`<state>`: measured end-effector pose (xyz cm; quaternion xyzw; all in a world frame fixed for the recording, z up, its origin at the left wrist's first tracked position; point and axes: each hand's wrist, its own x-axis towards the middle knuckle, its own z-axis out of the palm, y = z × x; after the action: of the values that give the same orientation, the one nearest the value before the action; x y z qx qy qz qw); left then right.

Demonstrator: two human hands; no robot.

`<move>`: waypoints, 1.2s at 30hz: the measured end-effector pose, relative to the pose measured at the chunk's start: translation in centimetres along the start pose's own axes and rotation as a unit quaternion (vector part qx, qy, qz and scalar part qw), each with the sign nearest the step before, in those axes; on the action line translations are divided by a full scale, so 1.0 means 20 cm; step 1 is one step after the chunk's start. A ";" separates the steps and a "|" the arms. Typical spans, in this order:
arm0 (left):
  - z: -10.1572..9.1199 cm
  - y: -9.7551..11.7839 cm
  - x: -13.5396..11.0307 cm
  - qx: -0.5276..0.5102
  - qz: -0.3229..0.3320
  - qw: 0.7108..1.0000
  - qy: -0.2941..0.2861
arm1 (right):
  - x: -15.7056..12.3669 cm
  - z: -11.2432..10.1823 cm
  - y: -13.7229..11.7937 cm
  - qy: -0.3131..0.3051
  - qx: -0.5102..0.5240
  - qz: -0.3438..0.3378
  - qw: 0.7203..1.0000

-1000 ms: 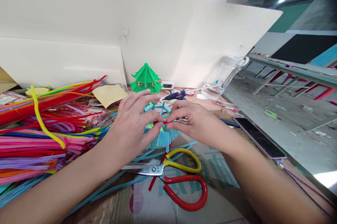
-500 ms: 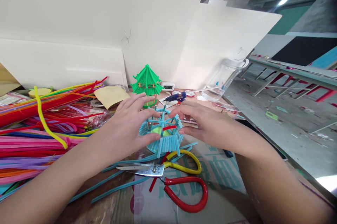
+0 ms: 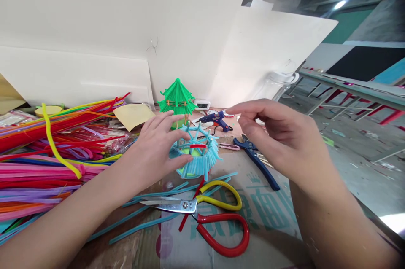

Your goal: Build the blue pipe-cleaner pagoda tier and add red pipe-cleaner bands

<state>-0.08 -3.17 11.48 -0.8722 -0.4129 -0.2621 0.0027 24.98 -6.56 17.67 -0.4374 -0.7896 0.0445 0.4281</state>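
Observation:
A light-blue pipe-cleaner piece [image 3: 202, 165] stands on the table, ringed with upright blue strips, with spokes on top and a short red pipe cleaner [image 3: 198, 146] across it. My left hand [image 3: 158, 144] is at its left side, thumb and fingers spread; whether they touch the rim I cannot tell. Raised to the right, away from the piece, my right hand [image 3: 278, 138] has its index finger stretched out, the thumb apart from it and the other fingers curled; nothing shows in it. Scissors [image 3: 190, 205] with one yellow and one red handle lie in front.
Behind stands a green pipe-cleaner pavilion [image 3: 177, 96] beside a small digital clock [image 3: 201, 104]. A blue glue gun [image 3: 217, 120], blue-handled cutters [image 3: 259, 165] and a clear jug [image 3: 275, 85] are at right. Bundles of coloured pipe cleaners [image 3: 38, 176] fill the left.
My right hand has let go of the blue piece and moved right and up, uncovering the cutters. The blue piece has turned, and its red strip sits differently. My left hand has hardly moved.

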 end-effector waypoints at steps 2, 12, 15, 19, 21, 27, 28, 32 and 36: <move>0.00 -0.01 0.00 0.006 0.001 1.000 0.008 | 0.00 0.00 0.02 0.001 0.003 0.005 1.000; -0.03 0.10 -0.02 -0.081 0.055 0.992 0.077 | 0.00 0.06 -0.03 -0.126 0.029 -0.044 0.991; -0.03 0.14 -0.03 -0.115 0.084 0.989 0.047 | -0.02 0.09 -0.06 -0.179 -0.023 -0.074 0.981; -0.05 0.15 -0.03 -0.125 0.105 0.985 0.050 | -0.03 0.09 -0.05 -0.217 -0.046 -0.086 0.971; -0.09 0.12 -0.02 -0.125 0.103 0.985 0.063 | -0.02 0.06 -0.03 -0.202 -0.035 -0.080 0.975; -0.22 -0.04 0.01 -0.113 0.003 0.986 0.120 | 0.02 -0.03 0.00 -0.100 -0.001 -0.044 0.994; -0.22 -0.06 0.02 -0.108 -0.008 0.988 0.108 | 0.03 -0.03 0.01 -0.090 0.002 -0.043 0.995; -0.16 -0.08 0.01 -0.090 0.000 0.996 0.001 | 0.02 0.04 0.02 -0.098 0.000 -0.119 0.988; -0.06 -0.07 0.01 -0.071 0.019 0.997 -0.030 | -0.01 0.14 0.06 -0.108 -0.023 -0.170 0.979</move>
<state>-1.56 -2.43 12.40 -0.8852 -0.3767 -0.2647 -0.0667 23.79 -5.12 15.36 -0.2992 -0.8948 0.0005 0.3314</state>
